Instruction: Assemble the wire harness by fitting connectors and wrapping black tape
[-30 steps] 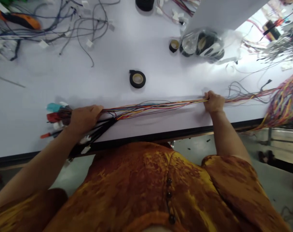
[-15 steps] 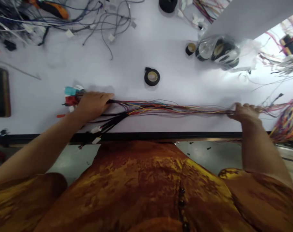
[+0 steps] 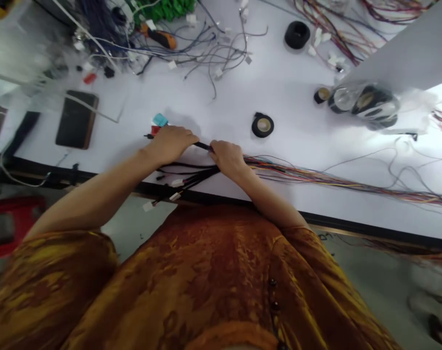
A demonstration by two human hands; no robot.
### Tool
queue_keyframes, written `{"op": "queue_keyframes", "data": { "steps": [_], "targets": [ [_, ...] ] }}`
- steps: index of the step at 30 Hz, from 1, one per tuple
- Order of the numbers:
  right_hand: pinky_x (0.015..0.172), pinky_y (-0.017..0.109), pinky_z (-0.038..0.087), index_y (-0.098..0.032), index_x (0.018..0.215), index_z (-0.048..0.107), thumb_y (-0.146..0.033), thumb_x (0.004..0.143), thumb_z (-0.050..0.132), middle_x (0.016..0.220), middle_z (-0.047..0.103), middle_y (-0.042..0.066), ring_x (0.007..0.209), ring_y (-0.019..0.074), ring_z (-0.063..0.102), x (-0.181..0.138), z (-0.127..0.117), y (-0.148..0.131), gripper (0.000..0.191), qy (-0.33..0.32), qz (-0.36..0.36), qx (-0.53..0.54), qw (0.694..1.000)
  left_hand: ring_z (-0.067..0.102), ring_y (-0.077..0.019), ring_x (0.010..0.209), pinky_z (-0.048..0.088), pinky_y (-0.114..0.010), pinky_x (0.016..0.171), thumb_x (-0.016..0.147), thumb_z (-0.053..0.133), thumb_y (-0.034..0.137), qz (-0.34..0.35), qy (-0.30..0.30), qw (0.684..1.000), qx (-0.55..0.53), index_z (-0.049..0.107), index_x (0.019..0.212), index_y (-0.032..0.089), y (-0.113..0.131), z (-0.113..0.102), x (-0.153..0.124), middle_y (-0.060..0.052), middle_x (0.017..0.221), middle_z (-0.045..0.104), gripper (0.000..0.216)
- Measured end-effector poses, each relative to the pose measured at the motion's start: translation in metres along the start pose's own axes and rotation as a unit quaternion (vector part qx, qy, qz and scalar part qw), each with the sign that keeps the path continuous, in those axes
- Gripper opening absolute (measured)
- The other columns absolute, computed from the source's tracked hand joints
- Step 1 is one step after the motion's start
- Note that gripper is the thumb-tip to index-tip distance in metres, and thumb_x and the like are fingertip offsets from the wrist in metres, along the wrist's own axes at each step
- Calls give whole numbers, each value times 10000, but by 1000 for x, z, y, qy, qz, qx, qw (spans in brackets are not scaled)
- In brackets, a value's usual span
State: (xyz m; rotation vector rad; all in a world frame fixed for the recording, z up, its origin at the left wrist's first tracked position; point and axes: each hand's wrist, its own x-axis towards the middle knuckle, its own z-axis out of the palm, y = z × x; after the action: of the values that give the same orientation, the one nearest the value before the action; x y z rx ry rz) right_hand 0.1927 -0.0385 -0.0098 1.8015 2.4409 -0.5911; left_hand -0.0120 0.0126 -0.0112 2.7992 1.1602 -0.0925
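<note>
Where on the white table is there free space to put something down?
Bare patches: between the dark phone and the left hand, and between the tape roll and the far loose wires. Crowded: the far edge, and along the coloured wire bundle by the right hand.

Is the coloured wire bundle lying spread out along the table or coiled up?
Spread out: the coloured wire bundle runs in a long line along the table from the right hand toward the right edge.

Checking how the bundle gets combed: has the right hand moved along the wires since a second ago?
Yes. The right hand slid left along the multicoloured wire bundle, past the black tape roll, and sits beside the left hand.
</note>
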Motion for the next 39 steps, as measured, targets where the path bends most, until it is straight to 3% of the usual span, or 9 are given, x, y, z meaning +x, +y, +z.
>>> {"op": "queue_keyframes", "data": {
  "steps": [5, 7, 10, 13, 16, 19, 23, 27, 39],
  "targets": [
    [791, 318, 497, -186, 1228, 625, -350, 1084, 372, 1142, 728, 120, 1016, 249, 704, 3, 8, 2, 334, 11, 19, -25, 999, 613, -292, 1138, 458, -467, 1034, 953, 599, 277, -28, 209, 963, -167, 726, 1014, 167, 26, -1, -23, -129, 1138, 707, 179],
    [787, 311, 491, -190, 1230, 616, -360, 1088, 365, 1145, 726, 110, 1029, 245, 702, -1, 9, 6, 335, 27, 29, -18, 999, 653, -248, 953, 524, -405, 900, 894, 681, 387, -89, 197, 913, -346, 730, 927, 172, 39, 7, -28, -97, 974, 716, 222],
    [774, 309, 484, -187, 1223, 615, -359, 1094, 347, 1141, 722, 94, 1032, 242, 698, -6, 11, 5, 345, 52, 33, -3, 998, 622, -165, 700, 508, -286, 640, 778, 772, 453, -167, 97, 753, -628, 718, 879, 165, 50, 24, -18, -48, 794, 674, 310],
    [735, 321, 479, -169, 1207, 626, -357, 1093, 340, 1128, 719, 105, 967, 250, 703, -11, 15, -4, 361, 67, 36, 2, 997, 574, -106, 641, 466, -226, 599, 744, 806, 360, -224, 149, 582, -768, 700, 917, 157, 57, 38, 1, -14, 738, 625, 287],
    [729, 321, 477, -158, 1155, 652, -328, 1069, 419, 1100, 719, 118, 907, 238, 692, -17, 14, -7, 301, 83, 21, 49, 995, 549, -82, 613, 454, -203, 601, 734, 816, 276, -229, 197, 521, -798, 662, 818, 160, 61, 43, 11, 12, 679, 588, 210],
    [792, 296, 494, -179, 1199, 636, -368, 1049, 484, 1039, 715, 80, 897, 189, 667, -18, 4, 18, 285, 100, -5, 117, 988, 553, -92, 603, 463, -214, 602, 766, 798, 288, -215, 213, 560, -771, 632, 756, 169, 63, 43, 8, 14, 652, 589, 205],
    [902, 384, 506, -114, 1205, 583, -336, 1013, 497, 1184, 620, 181, 1020, 235, 629, -1, -11, 99, 306, 305, 197, 118, 925, 590, -105, 619, 513, -241, 645, 776, 782, 283, -210, 224, 607, -733, 659, 824, 167, 61, 37, 4, 9, 680, 627, 176],
    [931, 430, 489, -120, 1034, 578, -274, 928, 579, 1149, 584, 199, 1050, 255, 595, 24, -8, 147, 186, 311, 268, 160, 897, 606, -98, 621, 543, -257, 649, 714, 831, 301, -199, 226, 609, -734, 637, 861, 168, 59, 31, 4, -10, 802, 688, 278],
    [438, 190, 236, -193, 907, 585, -303, 978, 527, 658, 491, -27, 517, 76, 327, 10, -51, 37, 144, 30, 54, 526, 848, 607, -161, 869, 521, -304, 782, 841, 767, 424, -74, 236, 804, -541, 688, 874, 204, 38, 20, -2, -69, 1035, 615, 236]
  ]
}}
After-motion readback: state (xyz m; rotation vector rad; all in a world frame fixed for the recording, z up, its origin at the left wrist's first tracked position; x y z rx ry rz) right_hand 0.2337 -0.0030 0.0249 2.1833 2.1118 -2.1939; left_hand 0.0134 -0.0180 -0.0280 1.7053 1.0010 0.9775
